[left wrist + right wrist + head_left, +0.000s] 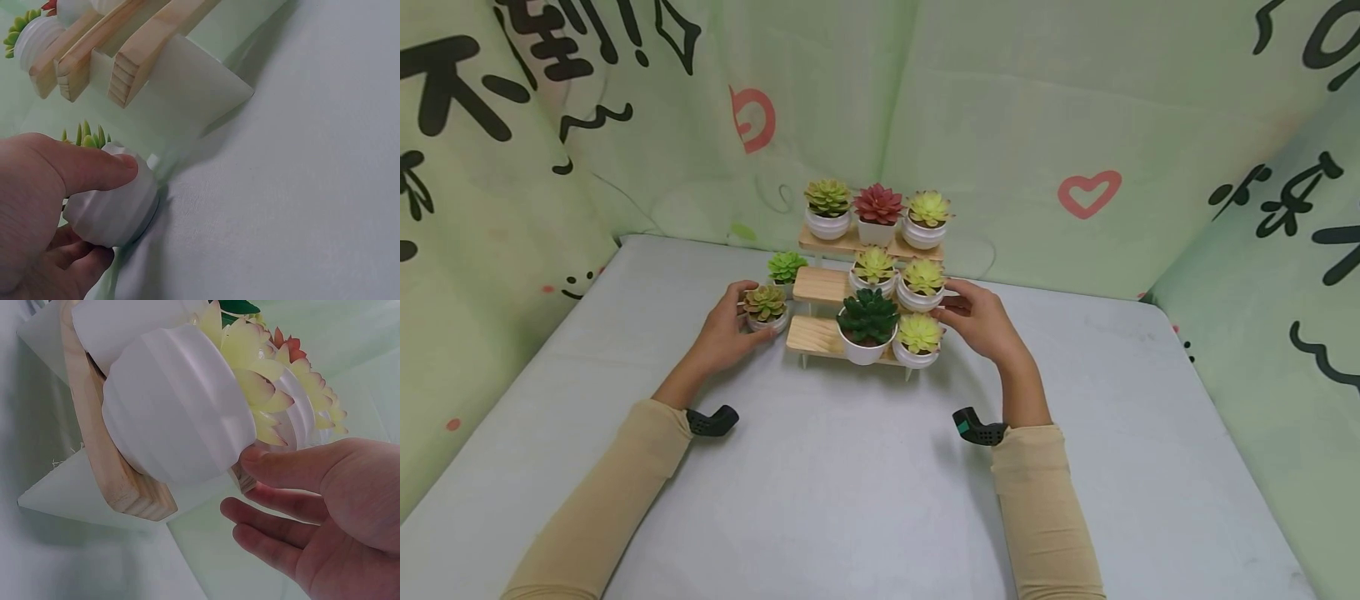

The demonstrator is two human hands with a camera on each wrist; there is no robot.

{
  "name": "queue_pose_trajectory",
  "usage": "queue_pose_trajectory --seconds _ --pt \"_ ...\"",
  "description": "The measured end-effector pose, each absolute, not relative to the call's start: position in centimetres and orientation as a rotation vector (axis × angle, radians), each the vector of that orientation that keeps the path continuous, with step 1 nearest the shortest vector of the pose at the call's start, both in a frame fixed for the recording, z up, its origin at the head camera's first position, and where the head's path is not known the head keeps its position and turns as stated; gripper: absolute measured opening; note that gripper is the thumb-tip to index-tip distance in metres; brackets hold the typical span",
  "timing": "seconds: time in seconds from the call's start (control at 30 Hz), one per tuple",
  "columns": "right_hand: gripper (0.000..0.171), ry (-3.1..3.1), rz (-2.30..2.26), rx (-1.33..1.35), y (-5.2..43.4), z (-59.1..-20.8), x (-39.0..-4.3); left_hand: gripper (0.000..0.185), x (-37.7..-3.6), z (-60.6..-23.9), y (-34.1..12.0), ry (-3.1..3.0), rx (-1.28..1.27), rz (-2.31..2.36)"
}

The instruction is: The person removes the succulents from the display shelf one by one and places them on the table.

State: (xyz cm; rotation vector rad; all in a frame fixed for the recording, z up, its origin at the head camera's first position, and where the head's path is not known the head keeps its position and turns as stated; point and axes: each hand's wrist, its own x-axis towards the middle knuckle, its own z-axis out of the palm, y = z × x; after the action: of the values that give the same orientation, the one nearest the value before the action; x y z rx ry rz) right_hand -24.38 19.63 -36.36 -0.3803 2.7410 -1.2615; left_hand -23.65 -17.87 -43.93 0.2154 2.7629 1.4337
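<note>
In the head view the left hand (726, 329) covers the near side of the small white pot (767, 321) it grips, and its fingertips there are out of sight. The wooden step stand (820, 335) has its legs largely hidden behind the pots. In the left wrist view the picture's edge cuts off the palm at 7 o'clock, and only leaf tips of the plant show. In the right wrist view the right hand (331, 512) is cut off at 4 o'clock; whether its thumb touches the ribbed pot (178, 412) cannot be told.
</note>
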Motion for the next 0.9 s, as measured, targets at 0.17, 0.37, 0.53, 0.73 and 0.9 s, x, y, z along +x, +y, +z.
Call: queue_pose_trajectory --seconds 0.17,0.37,0.53,0.73,0.9 --pt "0.052 2.738 -1.258 -0.377 19.67 -36.31 -24.41 0.080 -23.66 -43.81 -17.88 2.765 0.224 1.411" --pt "0.051 2.736 -1.259 -0.384 19.62 -36.23 -24.51 0.080 -23.77 -43.79 -17.99 2.755 0.244 1.400" --pt "0.051 2.730 -1.268 -0.385 19.57 -36.22 -24.54 0.081 -23.69 -43.75 -18.05 2.751 0.252 1.402" --pt "0.051 2.729 -1.259 -0.371 19.62 -36.25 -24.49 0.085 -23.51 -43.50 -18.11 2.729 0.298 1.436" --pt "0.051 2.731 -1.258 -0.370 19.63 -36.30 -24.45 0.086 -23.46 -43.30 -18.18 2.732 0.322 1.436"
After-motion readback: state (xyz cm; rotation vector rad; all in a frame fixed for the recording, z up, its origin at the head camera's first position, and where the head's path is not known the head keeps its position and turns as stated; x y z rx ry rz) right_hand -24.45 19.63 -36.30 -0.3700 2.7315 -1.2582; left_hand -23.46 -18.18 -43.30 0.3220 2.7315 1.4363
